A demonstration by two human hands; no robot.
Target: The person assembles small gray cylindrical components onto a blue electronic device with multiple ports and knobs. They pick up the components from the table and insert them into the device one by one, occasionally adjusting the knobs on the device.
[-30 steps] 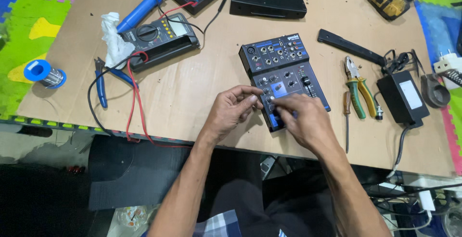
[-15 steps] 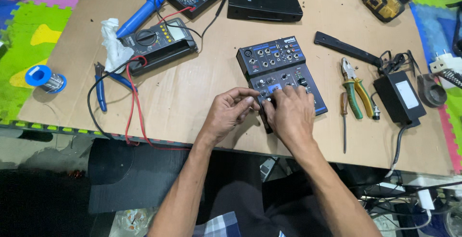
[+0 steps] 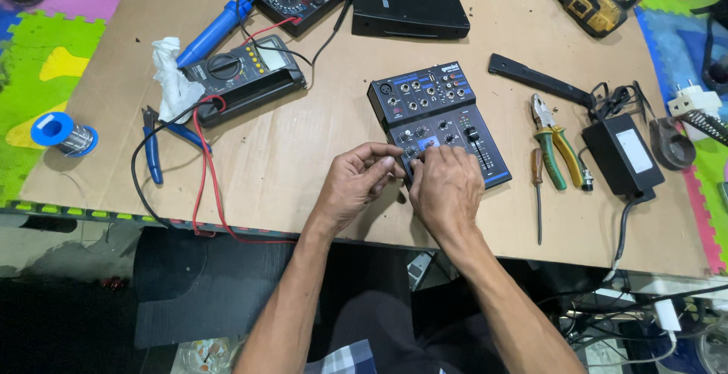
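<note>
Cardboard covers your worktop (image 3: 303, 161), and in the head view, the only one, the mixer (image 3: 437, 120) lies near its front edge, a little right of the middle, its face up. Your left hand (image 3: 356, 184) curls narrow at the mixer's front left corner, fingertips pinched together, though I cannot tell whether they hold anything. Your right hand (image 3: 447, 192) lies over the front end, fingers bent onto the knobs; what it grips is hidden. The mixer looks like a stiff, light box that could slide on the cardboard, so steady it by its side edges, not by the small knobs or the fader, which look fragile. It has blue trim and a blue patch among the knobs. Pliers (image 3: 553, 143) and a screwdriver (image 3: 537, 192) lie just right of it, a black adapter (image 3: 622, 154) with a white label further right. A meter (image 3: 246, 78) sits toward the back left.
</note>
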